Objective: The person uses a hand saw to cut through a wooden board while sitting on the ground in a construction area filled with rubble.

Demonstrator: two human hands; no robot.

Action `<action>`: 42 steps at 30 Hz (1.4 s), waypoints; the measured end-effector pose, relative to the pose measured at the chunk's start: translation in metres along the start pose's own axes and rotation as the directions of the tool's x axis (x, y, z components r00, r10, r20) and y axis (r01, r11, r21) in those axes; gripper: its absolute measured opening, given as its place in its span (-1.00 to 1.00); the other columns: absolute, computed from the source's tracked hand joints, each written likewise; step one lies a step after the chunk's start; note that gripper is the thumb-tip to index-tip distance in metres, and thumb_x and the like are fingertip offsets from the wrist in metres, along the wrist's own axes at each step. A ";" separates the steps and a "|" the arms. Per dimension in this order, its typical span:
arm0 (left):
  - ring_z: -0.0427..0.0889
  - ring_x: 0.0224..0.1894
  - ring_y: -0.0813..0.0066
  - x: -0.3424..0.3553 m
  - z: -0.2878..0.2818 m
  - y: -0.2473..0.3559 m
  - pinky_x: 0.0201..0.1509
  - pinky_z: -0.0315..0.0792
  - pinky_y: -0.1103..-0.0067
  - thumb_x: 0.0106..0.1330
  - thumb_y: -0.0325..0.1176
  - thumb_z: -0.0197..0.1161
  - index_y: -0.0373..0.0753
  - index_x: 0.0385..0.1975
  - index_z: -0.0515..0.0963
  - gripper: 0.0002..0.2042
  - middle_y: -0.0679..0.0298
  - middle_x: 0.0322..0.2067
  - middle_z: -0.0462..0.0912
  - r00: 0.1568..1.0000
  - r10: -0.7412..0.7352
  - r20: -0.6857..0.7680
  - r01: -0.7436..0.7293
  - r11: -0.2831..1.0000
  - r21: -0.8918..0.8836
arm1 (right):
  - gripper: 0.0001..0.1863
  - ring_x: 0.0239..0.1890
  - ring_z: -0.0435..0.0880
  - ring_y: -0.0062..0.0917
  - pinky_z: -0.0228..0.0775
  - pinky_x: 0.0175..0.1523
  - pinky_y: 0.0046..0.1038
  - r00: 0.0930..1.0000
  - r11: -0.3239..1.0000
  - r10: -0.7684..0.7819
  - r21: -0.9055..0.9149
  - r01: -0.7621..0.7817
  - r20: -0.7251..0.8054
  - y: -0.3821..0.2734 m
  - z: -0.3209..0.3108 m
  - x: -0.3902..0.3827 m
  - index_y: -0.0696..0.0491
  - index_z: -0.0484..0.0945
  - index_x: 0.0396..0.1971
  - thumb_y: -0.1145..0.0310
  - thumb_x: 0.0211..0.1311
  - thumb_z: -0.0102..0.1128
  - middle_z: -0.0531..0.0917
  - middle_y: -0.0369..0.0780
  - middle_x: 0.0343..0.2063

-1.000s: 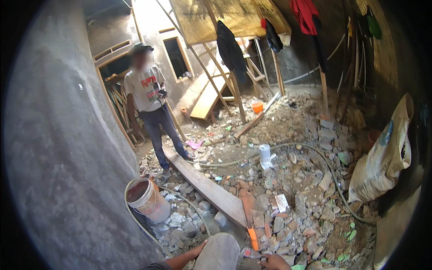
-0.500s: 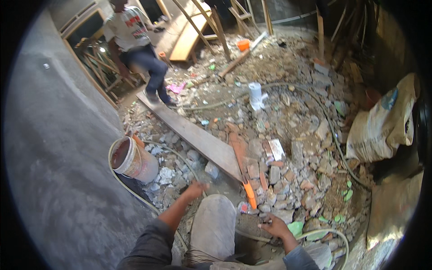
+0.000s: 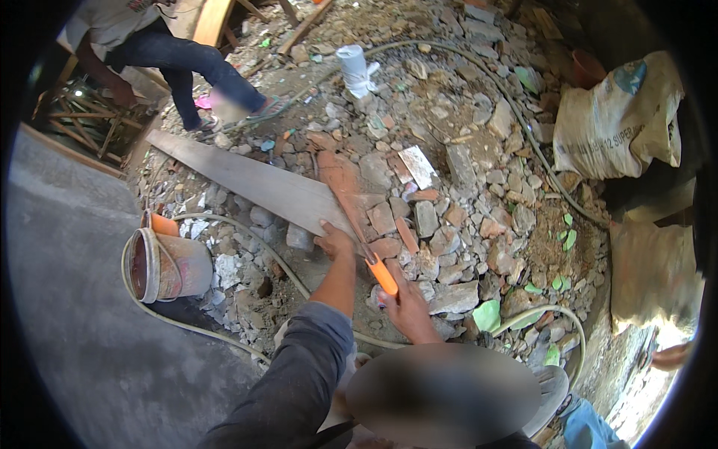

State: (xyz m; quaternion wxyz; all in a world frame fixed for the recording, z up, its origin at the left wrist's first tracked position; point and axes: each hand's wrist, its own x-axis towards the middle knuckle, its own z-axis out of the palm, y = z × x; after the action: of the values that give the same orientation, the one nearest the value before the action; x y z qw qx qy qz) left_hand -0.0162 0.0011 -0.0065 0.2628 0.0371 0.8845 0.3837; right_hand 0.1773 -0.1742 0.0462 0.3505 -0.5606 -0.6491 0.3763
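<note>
While the left hand [image 3: 334,241] rests on the near end of a grey plank [image 3: 250,182] in the head view, the right hand [image 3: 411,308] meets the handle of an orange-handled saw [image 3: 382,276]; I cannot tell whether either closes in a grip. The saw lies beside that end, over rubble [image 3: 516,218]. Work looks barely begun: 2 hands are placed, but no cut shows. Nearby, 1 hose [image 3: 275,257], 1 bucket [image 3: 183,268] and a co-worker's foot [image 3: 269,108] crowd the plank.
</note>
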 end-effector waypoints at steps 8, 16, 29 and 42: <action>0.56 0.33 -0.41 0.006 0.006 -0.001 0.46 0.43 0.02 0.59 0.36 -0.11 -0.56 0.50 0.16 -0.06 -0.49 0.30 0.48 0.995 0.088 -0.042 -0.085 0.994 0.070 | -0.29 -0.09 0.82 0.11 0.71 -0.05 -0.07 0.982 0.974 0.078 0.197 -0.112 0.170 -0.007 -0.015 0.015 0.09 0.36 0.54 0.19 0.49 0.32 0.71 0.11 0.20; 0.54 0.34 -0.42 -0.003 0.001 -0.001 0.46 0.41 0.00 0.57 0.39 -0.08 -0.58 0.47 0.16 -0.04 -0.51 0.30 0.47 0.994 0.100 -0.050 -0.099 0.995 0.033 | -0.45 -0.15 0.82 0.10 0.72 -0.11 -0.07 0.997 0.992 -0.012 0.127 0.001 0.082 -0.036 -0.074 -0.050 0.16 0.50 0.37 0.30 0.45 0.29 0.72 0.14 0.12; 0.48 0.40 -0.46 0.009 0.001 -0.004 0.51 0.36 0.00 0.58 0.37 -0.09 -0.60 0.54 0.08 -0.01 -0.49 0.38 0.40 0.991 0.110 -0.071 -0.104 0.991 0.079 | -0.38 0.05 0.79 0.08 0.71 0.10 -0.08 0.987 0.962 0.017 0.266 -0.060 0.161 -0.018 -0.101 -0.104 0.09 0.40 0.48 0.30 0.49 0.26 0.69 0.12 0.17; 0.52 0.36 -0.45 -0.001 0.005 -0.006 0.47 0.39 -0.03 0.58 0.36 -0.09 -0.56 0.49 0.16 -0.06 -0.48 0.32 0.46 0.993 0.090 -0.070 -0.083 0.992 0.091 | -0.40 0.18 0.78 -0.02 0.69 0.20 -0.12 0.959 0.955 0.181 0.194 -0.225 0.218 -0.040 -0.125 -0.122 0.21 0.42 0.42 0.41 0.45 0.32 0.69 0.09 0.23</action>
State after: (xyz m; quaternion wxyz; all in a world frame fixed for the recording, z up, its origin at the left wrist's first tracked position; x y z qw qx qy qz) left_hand -0.0120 -0.0003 -0.0129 0.2110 0.0728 0.9073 0.3564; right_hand 0.2840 -0.2868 0.1359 0.3027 -0.5428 -0.5744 0.5328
